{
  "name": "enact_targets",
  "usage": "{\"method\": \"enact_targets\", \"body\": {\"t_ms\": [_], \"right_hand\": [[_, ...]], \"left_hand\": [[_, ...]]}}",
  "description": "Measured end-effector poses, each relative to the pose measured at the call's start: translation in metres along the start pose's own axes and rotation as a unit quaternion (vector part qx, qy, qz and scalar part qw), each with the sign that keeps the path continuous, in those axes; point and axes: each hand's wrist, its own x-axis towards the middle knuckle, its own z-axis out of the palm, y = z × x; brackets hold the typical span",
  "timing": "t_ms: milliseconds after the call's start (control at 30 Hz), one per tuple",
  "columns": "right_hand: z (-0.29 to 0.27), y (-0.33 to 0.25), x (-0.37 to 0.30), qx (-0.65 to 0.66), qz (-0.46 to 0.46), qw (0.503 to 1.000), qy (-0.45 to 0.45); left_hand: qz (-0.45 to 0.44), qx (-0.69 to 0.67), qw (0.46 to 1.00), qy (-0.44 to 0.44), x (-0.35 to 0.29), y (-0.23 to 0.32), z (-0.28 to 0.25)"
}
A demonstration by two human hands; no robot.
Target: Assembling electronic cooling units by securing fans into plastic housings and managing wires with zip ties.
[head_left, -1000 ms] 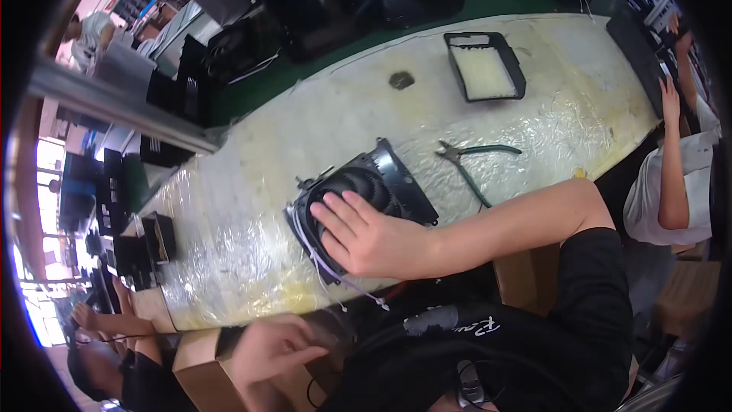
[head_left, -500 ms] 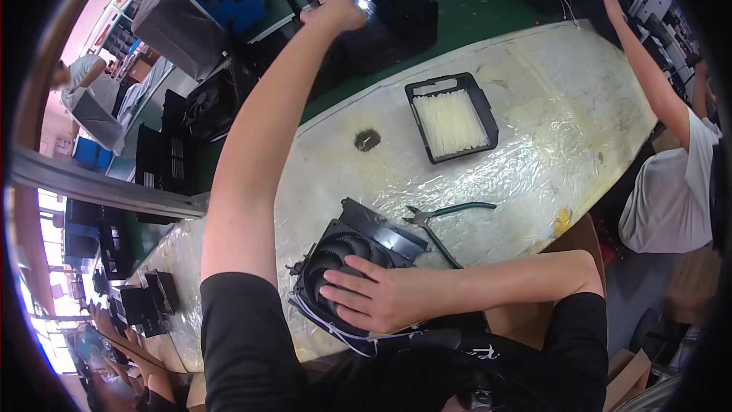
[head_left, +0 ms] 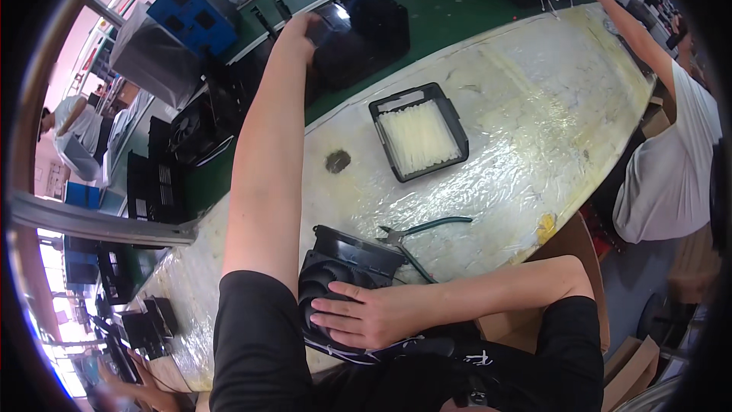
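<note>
My left arm is stretched far out to the green conveyor, where my left hand is at the near-left side of a black open casing with a shiny inner surface. Most of its fingers are hidden or too small to make out, so its grip cannot be told. Close to my body, my right hand lies flat with spread fingers on a black fan unit. A flat black housing part adjoins the fan, and thin pale wires run along its near side. My left upper arm covers the fan's left edge.
Green-handled cutting pliers lie open beyond my right forearm. A black tray of pale thin strips stands mid-table. More black fan casings line the conveyor at left. A co-worker's arm reaches over the table's far right.
The whole view has shifted, moving the table left and down. My left hand has drawn back toward the casing's left side, with fewer fingers showing. My right hand stays on the fan.
</note>
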Motion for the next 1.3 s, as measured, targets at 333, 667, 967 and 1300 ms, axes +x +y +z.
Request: {"method": "enact_targets", "body": {"t_ms": [333,667,967,1300], "right_hand": [[0.001,0.005,-0.008,0.008,-0.005,1.0,0.029],[-0.022,0.006,-0.012,-0.115,-0.01,0.992,0.041],[-0.052,-0.062,-0.067,0.308,0.378,0.774,0.403],[-0.096,-0.069,-0.065,0.756,0.331,0.381,0.416]], "left_hand": [[-0.103,-0.242,0.957,-0.119,-0.065,-0.026,0.082],[0.081,-0.202,0.967,-0.131,-0.294,0.085,0.012],[0.274,-0.224,0.934,0.048,-0.464,-0.069,-0.193],[0.127,-0.351,0.913,0.167,-0.534,-0.229,-0.155]]}}
